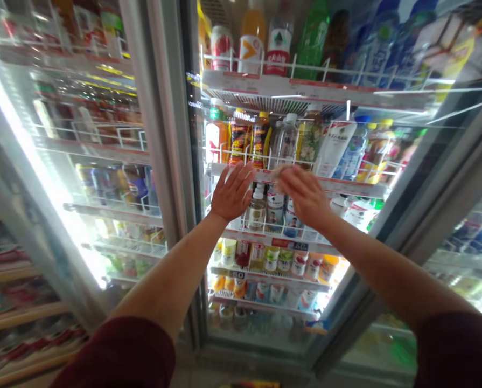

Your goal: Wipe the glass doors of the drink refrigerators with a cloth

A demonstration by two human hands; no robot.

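Observation:
My left hand (232,191) is spread open, palm forward, at the glass door (224,334) of a drinks cooler. To its right, my right hand (305,195) is closed on a pale, crumpled cloth (280,173) held against or close to the glass; exact contact is hard to tell. Part of the cloth is hidden under the fingers. Behind both hands stand bottles on wire-fronted shelves, among them a small clear bottle (257,211) and dark bottles with yellow caps (260,141).
A grey door frame (166,118) runs up the left, with another lit cooler section beyond it. The right door frame (370,280) slants beside my right forearm. Shelves with red packages (26,345) stand at lower left. Reflections cross the glass at upper right.

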